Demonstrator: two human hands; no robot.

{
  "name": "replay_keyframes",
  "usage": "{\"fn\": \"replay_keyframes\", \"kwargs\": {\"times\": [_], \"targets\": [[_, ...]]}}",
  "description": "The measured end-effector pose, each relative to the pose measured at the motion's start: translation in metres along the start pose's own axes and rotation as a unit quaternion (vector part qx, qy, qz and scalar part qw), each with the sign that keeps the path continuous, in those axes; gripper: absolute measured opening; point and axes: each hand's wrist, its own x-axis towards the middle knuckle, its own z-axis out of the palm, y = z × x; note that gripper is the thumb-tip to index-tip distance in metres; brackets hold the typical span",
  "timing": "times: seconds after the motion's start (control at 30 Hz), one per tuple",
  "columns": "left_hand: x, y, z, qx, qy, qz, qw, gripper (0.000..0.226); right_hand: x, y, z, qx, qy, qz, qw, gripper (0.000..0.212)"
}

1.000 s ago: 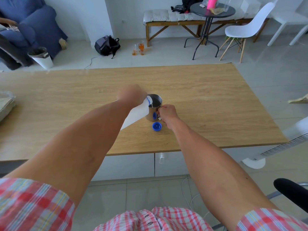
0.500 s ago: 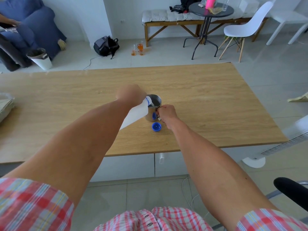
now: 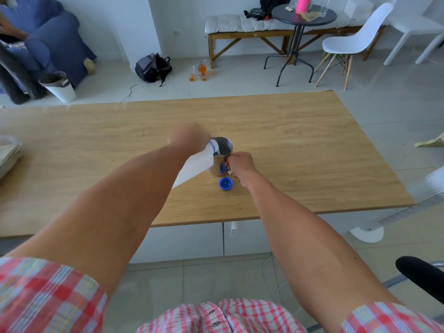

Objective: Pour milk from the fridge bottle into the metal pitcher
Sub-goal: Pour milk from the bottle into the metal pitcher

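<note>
We see a white milk bottle (image 3: 193, 168) with a blue ring at its neck, a shiny silver metal pitcher (image 3: 221, 156) that carries a blue reflection on its side, and a bright blue cap (image 3: 225, 183), all on a table (image 3: 300, 150) of light oak wood grain. Our sleeves (image 3: 45, 296) and shirt front show a check of red, pink, white and pale blue. Farther off we make out a dark blue armchair (image 3: 48, 37), a white chair (image 3: 355, 37), a black round table (image 3: 304, 16) with a hot-pink bottle (image 3: 303, 4), and pale grey floor tiles (image 3: 396, 92).
</note>
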Motion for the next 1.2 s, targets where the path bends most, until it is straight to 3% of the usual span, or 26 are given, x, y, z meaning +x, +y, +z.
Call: {"fn": "replay_keyframes", "kwargs": {"times": [1.2], "targets": [[-0.0001, 0.0022, -0.0043, -0.002, -0.013, -0.003, 1.000, 0.034, -0.0001, -0.0018, -0.0025, 0.002, -0.005, -0.006, 1.000, 0.026]]}}
